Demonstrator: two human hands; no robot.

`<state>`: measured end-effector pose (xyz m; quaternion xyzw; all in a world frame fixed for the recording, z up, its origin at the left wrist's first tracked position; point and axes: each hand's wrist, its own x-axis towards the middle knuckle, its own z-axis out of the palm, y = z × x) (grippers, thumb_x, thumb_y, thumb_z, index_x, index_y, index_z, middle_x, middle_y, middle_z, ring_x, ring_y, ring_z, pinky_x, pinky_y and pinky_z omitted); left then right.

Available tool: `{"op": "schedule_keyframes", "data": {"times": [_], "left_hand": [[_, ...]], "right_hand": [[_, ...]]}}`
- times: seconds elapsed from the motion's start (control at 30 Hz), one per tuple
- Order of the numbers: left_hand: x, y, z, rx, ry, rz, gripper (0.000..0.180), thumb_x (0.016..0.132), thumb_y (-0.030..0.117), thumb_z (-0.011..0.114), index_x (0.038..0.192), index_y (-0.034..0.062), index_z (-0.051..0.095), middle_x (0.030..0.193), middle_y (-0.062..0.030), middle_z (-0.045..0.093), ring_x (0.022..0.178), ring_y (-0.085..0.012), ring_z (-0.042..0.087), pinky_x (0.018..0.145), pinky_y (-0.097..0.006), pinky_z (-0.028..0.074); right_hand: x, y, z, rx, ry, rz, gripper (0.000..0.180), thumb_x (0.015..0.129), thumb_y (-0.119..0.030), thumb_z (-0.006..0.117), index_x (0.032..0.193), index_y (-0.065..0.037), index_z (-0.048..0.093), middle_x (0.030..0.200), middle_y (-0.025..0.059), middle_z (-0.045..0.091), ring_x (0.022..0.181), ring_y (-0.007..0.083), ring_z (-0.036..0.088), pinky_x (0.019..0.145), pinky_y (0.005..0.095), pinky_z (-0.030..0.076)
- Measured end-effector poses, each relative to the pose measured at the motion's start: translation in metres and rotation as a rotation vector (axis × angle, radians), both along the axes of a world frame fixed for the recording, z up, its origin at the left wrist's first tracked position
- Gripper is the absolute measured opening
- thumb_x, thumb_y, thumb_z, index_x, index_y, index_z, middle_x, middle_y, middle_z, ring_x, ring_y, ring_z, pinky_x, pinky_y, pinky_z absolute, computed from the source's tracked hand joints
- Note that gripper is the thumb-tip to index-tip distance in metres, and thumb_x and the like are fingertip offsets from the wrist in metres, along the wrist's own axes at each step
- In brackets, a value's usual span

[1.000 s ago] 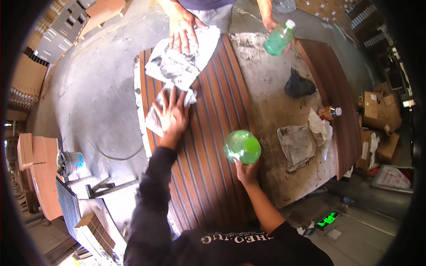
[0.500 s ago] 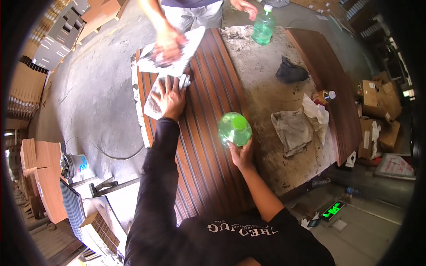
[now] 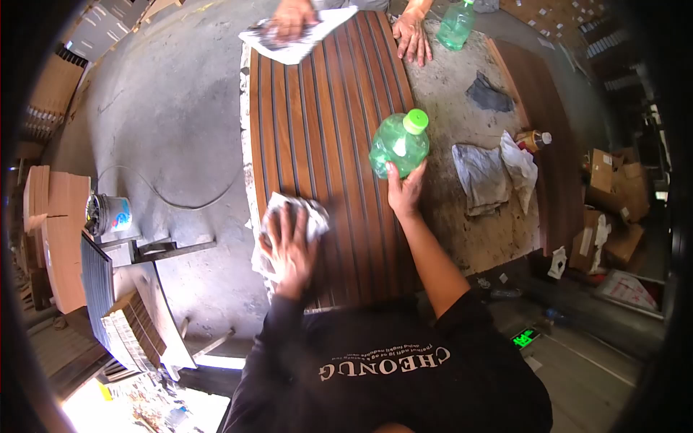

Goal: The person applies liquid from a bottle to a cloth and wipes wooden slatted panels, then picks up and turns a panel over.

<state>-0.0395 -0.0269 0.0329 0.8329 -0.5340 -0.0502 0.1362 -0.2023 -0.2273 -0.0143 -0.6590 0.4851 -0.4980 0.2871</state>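
My left hand (image 3: 292, 249) lies with spread fingers on a crumpled white cloth (image 3: 315, 220), pressing it onto the near left part of a brown wood-grain panel (image 3: 346, 159) with dark grooves. In my right hand (image 3: 406, 189) is a green see-through plastic bottle (image 3: 399, 148) with a bright green cap, tilted above the panel's right side. My fingers wrap round its lower part and are partly hidden behind it. Across the panel, a co-worker's hand (image 3: 291, 20) presses another white cloth (image 3: 310, 37) on the far end; their other hand (image 3: 413, 37) rests by the panel's far right edge.
Right of the panel, the stained worktop (image 3: 451, 108) bears a second green bottle (image 3: 455, 27), a dark rag (image 3: 489, 94), a folded grey cloth (image 3: 480, 177) and white paper (image 3: 518, 166). A small capped bottle (image 3: 533, 140) lies by another brown panel (image 3: 538, 94). A bucket (image 3: 112, 213) stands left.
My left hand has drawn the cloth down the panel toward me. The bottle in my right hand has shifted farther away and tilted. The co-worker's other hand has come down by the panel edge.
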Motion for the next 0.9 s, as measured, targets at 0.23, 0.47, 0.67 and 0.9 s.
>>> {"op": "schedule_keyframes", "data": {"times": [0.23, 0.47, 0.67, 0.9], "left_hand": [[-0.049, 0.045, -0.004, 0.073, 0.108, -0.318, 0.066, 0.073, 0.033, 0.069, 0.135, 0.0247, 0.048, 0.147, -0.0025, 0.035, 0.133, -0.0350, 0.030, 0.101, -0.061, 0.023], [-0.050, 0.025, -0.016, 0.034, -0.050, 0.055, 0.060, 0.077, 0.022, 0.061, 0.136, 0.0206, 0.047, 0.147, -0.0021, 0.036, 0.128, -0.0360, 0.037, 0.096, -0.057, 0.030], [-0.045, -0.046, -0.009, 0.045, -0.004, 0.125, 0.050, 0.086, 0.030, 0.055, 0.134, 0.0220, 0.047, 0.148, -0.0067, 0.031, 0.131, -0.0393, 0.029, 0.098, -0.066, 0.024], [-0.071, -0.049, -0.024, 0.107, -0.008, 0.227, 0.053, 0.079, 0.031, 0.063, 0.131, 0.0324, 0.051, 0.150, -0.0061, 0.026, 0.140, -0.0385, 0.012, 0.108, -0.062, 0.009]], "right_hand": [[-0.005, -0.005, -0.006, -0.043, -0.047, -0.004, 0.064, 0.082, -0.032, 0.068, 0.127, -0.001, 0.035, 0.112, 0.0206, 0.053, 0.101, 0.0346, 0.055, 0.086, 0.0430, 0.043], [-0.005, -0.004, 0.007, -0.035, -0.087, 0.075, 0.060, 0.083, -0.028, 0.069, 0.125, -0.002, 0.036, 0.110, 0.0195, 0.054, 0.100, 0.0325, 0.056, 0.087, 0.0407, 0.043], [-0.024, -0.029, 0.028, 0.140, 0.063, 0.275, 0.075, 0.064, -0.035, 0.083, 0.121, -0.004, 0.044, 0.107, 0.0177, 0.059, 0.098, 0.0315, 0.060, 0.081, 0.0420, 0.049], [-0.030, -0.039, 0.010, -0.131, 0.108, 0.247, 0.069, 0.065, -0.036, 0.081, 0.114, -0.003, 0.045, 0.106, 0.0173, 0.054, 0.097, 0.0342, 0.056, 0.081, 0.0420, 0.047]]}}
